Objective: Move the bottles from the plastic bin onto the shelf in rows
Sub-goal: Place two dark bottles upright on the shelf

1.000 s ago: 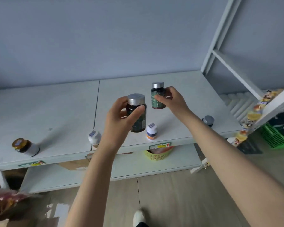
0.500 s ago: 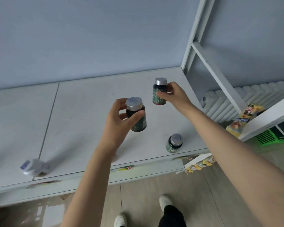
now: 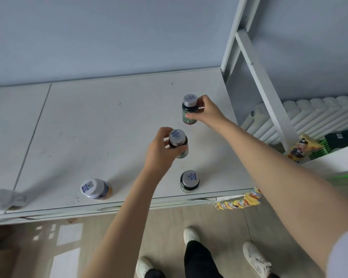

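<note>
While looking down on white shelf [image 3: 100,125], noted left hand [image 3: 159,152] curled round dark bottle [image 3: 179,144], right hand [image 3: 207,111] pinching green bottle [image 3: 188,112] further back; contact with surface unclear. Judged light, rigid, smooth cylinders with flat silver caps — best gripped round body, not cap. Logged 1 standing bottle [image 3: 189,181] near front edge.

Dull white paint, shiny dark sides

The shelf [image 3: 109,127] top looks painted, matt and a bit scuffed. The far bottle [image 3: 186,112], middle bottle [image 3: 177,137] and near bottle [image 3: 189,181] are dark and glossy, maybe plastic, maybe glass; their smooth silver caps look like metal. The floor [image 3: 209,221] looks like pale wood.
</note>
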